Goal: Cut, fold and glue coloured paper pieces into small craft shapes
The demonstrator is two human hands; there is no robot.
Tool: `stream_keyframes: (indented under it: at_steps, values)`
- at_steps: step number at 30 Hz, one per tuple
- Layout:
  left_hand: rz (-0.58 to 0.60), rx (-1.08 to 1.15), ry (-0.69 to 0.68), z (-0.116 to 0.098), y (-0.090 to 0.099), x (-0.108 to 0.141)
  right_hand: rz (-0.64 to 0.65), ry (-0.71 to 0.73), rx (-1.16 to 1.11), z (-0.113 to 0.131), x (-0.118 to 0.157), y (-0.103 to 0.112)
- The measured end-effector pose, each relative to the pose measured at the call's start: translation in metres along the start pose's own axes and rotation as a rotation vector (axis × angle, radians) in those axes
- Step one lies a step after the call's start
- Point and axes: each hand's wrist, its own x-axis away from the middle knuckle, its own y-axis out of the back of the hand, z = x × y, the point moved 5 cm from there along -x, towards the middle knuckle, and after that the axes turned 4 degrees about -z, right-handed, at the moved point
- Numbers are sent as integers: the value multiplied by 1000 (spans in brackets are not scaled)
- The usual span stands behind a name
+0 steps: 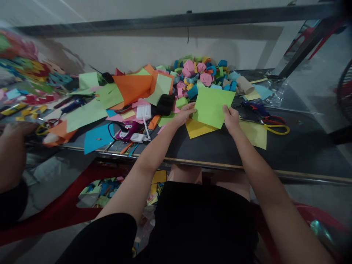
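Note:
A square sheet of lime-green paper [214, 106] is held up above the table between my two hands. My left hand [186, 113] grips its left edge, fingers closed on it. At the lower right edge, my right hand [231, 118] pinches the same sheet with the thumb on top. Below it, partly covered, lies a yellow-orange sheet [199, 130]. A pale yellow sheet [255, 134] rests under and to the right of my right hand. Scissors with red and yellow handles [276, 126] lie further right.
Small folded paper pieces [198, 73] are heaped at the back. Left of my hands are orange sheets [134, 90], a black object [165, 104], a magenta device [128, 131] and a blue sheet [97, 137]. Another person's hand [19, 130] is at far left. A fan [347, 91] stands right.

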Motion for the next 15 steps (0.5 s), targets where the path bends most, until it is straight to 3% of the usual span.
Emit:
stream_keyframes:
  at_steps: [4,8,11,15]
  values:
    - [24,13,21,-3,7,0,91,-127,49,-11,1,-5]
    - [-41,-26,6,1,12,-3,126,-116,-77,-6,3,-11]
    - [-125,-71,14,6,18,-7,71,89,59,12,1,-1]
    - [-125,-58,-35,5,22,-11,76,504,501,38,11,2]
